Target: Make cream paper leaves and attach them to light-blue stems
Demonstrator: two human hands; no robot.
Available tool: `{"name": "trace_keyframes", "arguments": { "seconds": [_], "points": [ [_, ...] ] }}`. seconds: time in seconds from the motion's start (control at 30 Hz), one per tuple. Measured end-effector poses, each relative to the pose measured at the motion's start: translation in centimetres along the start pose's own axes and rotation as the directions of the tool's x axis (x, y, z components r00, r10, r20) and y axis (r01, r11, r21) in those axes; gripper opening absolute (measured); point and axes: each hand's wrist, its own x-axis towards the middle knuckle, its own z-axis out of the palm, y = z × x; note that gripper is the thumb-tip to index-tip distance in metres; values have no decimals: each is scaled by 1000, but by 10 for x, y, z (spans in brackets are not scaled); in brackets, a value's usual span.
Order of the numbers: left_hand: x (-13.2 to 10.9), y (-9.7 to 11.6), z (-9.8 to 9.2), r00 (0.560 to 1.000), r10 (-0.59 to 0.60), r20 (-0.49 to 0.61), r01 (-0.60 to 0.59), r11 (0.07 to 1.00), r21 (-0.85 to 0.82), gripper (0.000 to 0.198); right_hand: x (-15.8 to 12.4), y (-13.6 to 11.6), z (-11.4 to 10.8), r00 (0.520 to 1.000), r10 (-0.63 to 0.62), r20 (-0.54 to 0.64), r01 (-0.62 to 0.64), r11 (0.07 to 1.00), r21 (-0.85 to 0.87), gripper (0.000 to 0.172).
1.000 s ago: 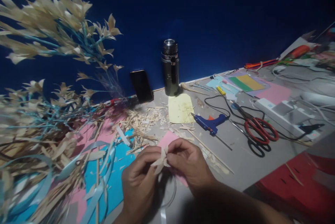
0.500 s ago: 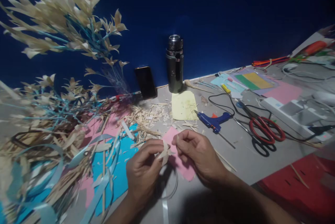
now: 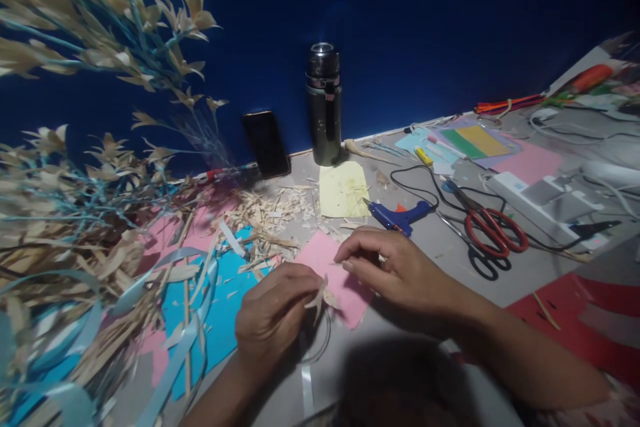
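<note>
My left hand point(image 3: 277, 310) is closed, pinching a small pale dried-husk flower point(image 3: 320, 300) with pointed petals. A thin wire loop point(image 3: 327, 340) hangs below the flower; whether it is joined to it I cannot tell. To the right, my right hand point(image 3: 395, 267) hovers over a pink sheet of paper point(image 3: 345, 287). Its fingers are loosely bent, thumb and forefinger slightly apart, and nothing shows between them. Just beyond that hand a blue glue gun point(image 3: 400, 215) lies on the table, its nozzle at a yellow paper square point(image 3: 340, 194).
Husk flowers on blue stems point(image 3: 165, 34) rise at the left, above husk strips and pale blue ribbon point(image 3: 187, 347). A flask point(image 3: 324, 114) and phone point(image 3: 267, 144) stand by the blue wall. Red-handled scissors point(image 3: 495, 230) and a power strip point(image 3: 535, 204) lie right.
My right hand has drawn away rightward from the flower, its fingers loosening. The flower has turned in my left hand, showing more petals. The whole view has shifted slightly.
</note>
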Motion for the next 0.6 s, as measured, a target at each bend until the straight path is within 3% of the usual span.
{"name": "trace_keyframes", "arguments": {
  "seconds": [0.13, 0.27, 0.43, 0.5, 0.6],
  "points": [
    [0, -1, 1, 983, -180, -35, 178, 982, -60, 23, 2, 2, 0, 997, 77, 3, -77, 997, 15, 12],
    [-2, -6, -1, 903, -428, -44, 406, 881, -241, 15, 3, 3, 1, 993, 114, 4, -114, 992, 57, 13],
    [-2, -7, -1, 810, -583, 62, 559, 735, -383, 9, 3, 4, 1, 990, 139, 37, -143, 984, 110, 10],
    [-2, -6, 0, 813, -578, 70, 563, 750, -348, 11, 3, 5, 0, 988, 149, 42, -153, 978, 139, 9],
    [-2, -4, 0, 873, -486, 30, 479, 846, -234, 14, 3, 6, -2, 987, 156, 37, -160, 973, 166, 7]
  ]
}}
